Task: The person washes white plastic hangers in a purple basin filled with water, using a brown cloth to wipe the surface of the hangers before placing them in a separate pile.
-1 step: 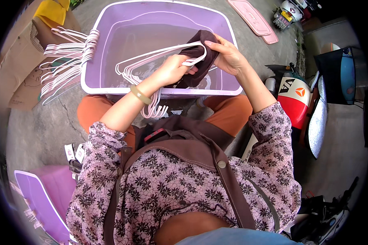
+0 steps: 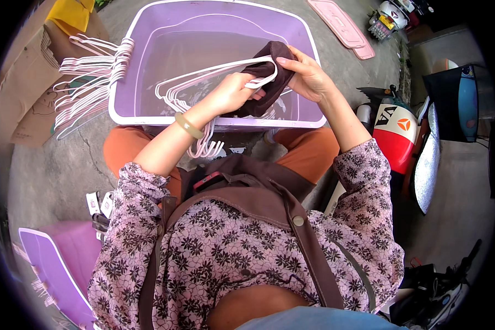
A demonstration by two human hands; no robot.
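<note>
Over the purple tub (image 2: 220, 122) with a white rim, my left hand (image 2: 232, 94) is closed around a bundle of white and pale pink clothes hangers (image 2: 201, 78). Their hooks hang over the tub's near edge, toward my lap. A dark brown cloth (image 2: 278, 52) is gripped by my right hand (image 2: 309, 76), thumb on top, fingers mostly behind it. The shoulder ends of the hangers meet the cloth's fold, beside my right thumb. Part of my left hand's fingers is hidden inside the cloth. Cloudy water (image 2: 187, 52) lies in the tub below.
Many more hangers (image 2: 85, 96) hook over the tub's left rim. A cardboard box (image 2: 27, 93) with a yellow cloth (image 2: 71, 16) stands at far left. A second purple tub (image 2: 66, 264) sits at lower left. Pink lids (image 2: 341, 27) lie beyond, and a red-and-white object (image 2: 393, 135) stands at right.
The hooks of the held hangers have shifted very slightly left. Both hands keep the same grips in nearly the same place.
</note>
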